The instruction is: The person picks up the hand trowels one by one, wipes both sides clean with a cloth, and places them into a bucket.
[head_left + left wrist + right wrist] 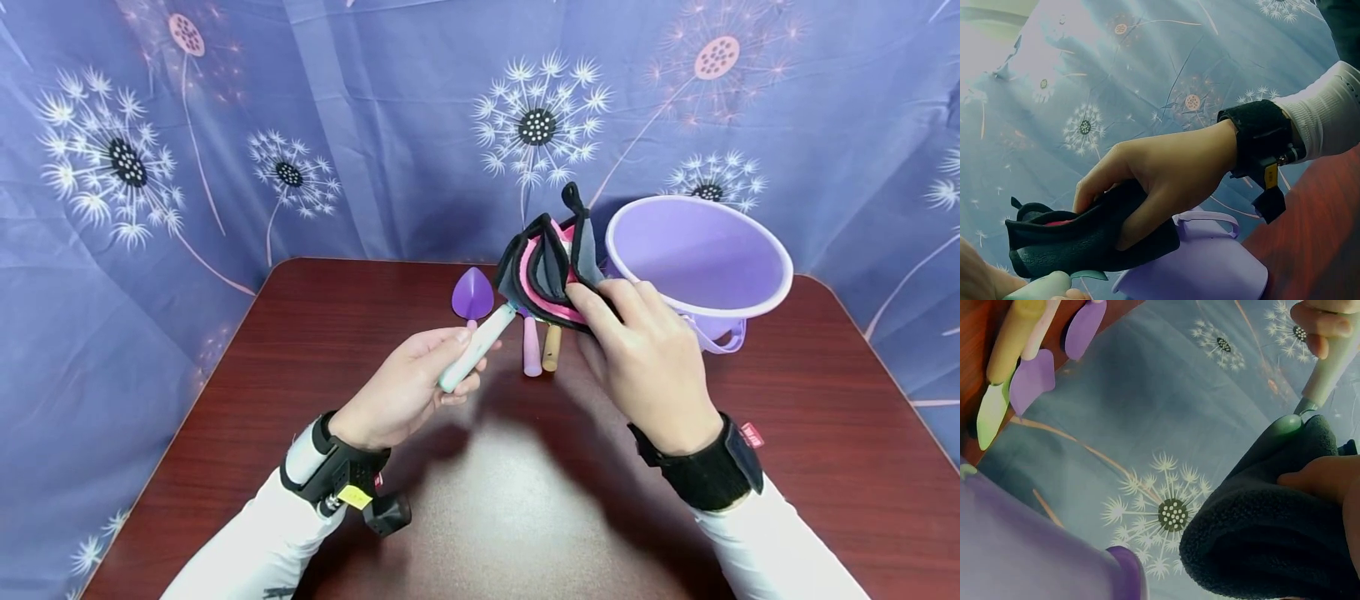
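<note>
Left hand [408, 379]: fingers wrapped round the mint handle of a hand trowel [478, 348], thumb along the top. Right hand [648, 367]: fingers gripping a folded dark cloth [552, 271] with black binding, pink layers and a small loop at its top. Trowel and cloth are both up off the worktop [300, 367], roughly mid-frame in the head view. Cloth is against the trowel's blade end; right wrist view shows the green blade lying along the cloth's fuzzy side, part of it hidden.

Behind the hands on the worktop: purple trowel [472, 293] on the left, then a pink-handled purple tool [532, 346], then a tan-handled tool [552, 347] with a green blade, the last two close side by side. Lavender bucket [690, 250] at right rear, just beyond the right hand. Blue dandelion-print curtain [405, 125] behind the worktop.
</note>
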The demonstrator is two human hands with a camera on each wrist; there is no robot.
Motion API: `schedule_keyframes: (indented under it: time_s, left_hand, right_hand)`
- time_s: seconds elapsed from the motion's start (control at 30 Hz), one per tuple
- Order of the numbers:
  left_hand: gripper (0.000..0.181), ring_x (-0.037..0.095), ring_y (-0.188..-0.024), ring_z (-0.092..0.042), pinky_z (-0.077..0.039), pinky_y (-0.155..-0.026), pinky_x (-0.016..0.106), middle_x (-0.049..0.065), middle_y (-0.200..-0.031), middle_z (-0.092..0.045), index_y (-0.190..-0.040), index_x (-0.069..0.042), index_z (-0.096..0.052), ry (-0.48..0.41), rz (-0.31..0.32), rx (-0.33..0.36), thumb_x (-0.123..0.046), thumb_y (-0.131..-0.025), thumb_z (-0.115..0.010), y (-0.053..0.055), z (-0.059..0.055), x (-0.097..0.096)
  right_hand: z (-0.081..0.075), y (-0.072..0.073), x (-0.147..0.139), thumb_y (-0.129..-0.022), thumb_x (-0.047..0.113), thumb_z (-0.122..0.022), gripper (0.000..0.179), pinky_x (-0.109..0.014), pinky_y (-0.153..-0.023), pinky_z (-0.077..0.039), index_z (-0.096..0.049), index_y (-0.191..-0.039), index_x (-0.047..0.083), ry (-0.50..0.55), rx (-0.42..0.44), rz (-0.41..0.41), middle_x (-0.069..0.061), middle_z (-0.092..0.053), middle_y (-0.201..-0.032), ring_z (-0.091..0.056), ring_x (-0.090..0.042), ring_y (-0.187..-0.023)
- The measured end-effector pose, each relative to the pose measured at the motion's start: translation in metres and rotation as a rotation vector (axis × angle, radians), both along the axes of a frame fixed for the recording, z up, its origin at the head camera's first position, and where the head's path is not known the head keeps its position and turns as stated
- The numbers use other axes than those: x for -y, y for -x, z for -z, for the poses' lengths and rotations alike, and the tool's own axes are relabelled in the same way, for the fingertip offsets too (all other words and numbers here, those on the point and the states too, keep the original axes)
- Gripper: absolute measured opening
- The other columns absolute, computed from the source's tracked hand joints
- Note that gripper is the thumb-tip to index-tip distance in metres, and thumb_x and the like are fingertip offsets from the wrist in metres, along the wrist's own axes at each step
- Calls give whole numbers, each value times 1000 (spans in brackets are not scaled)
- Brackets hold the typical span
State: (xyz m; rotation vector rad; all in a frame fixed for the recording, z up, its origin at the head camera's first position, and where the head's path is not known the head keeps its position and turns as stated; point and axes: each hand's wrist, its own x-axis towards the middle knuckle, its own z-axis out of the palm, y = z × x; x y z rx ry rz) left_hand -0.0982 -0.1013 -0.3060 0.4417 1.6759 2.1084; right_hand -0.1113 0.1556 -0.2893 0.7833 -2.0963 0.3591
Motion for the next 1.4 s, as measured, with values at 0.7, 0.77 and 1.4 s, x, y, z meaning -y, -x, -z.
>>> schedule_keyframes:
  time_s: [0.7, 0.77, 1.4]
  left_hand:
    - [30, 14, -69, -47, -36, -56, 22, 11, -88, -49, -112, 6, -55, 11, -44, -21, -20, -109, -40, -2, -1, 1]
    - [31, 14, -69, -46, -36, -57, 23, 11, -88, -49, -114, 6, -55, -2, -41, -15, -20, -109, -40, -2, -1, 1]
    - [35, 13, -64, -40, -33, -56, 23, 6, -94, -47, -122, 5, -54, -214, 61, 154, -23, -110, -35, 1, -4, 4]
  right_hand:
    - [3, -9, 5, -89, 13, -62, 35, -39, -75, -47, -65, -123, 6, 86, 177, -130, -6, -61, -99, -56, -23, -87]
    - [3, -9, 5, -90, 13, -61, 35, -38, -75, -47, -66, -123, 6, 100, 190, -142, -5, -62, -99, -56, -21, -88]
    - [-1, -5, 0, -88, 8, -63, 36, -45, -81, -48, -66, -124, 6, 70, 112, -138, -11, -63, -106, -57, -30, -94]
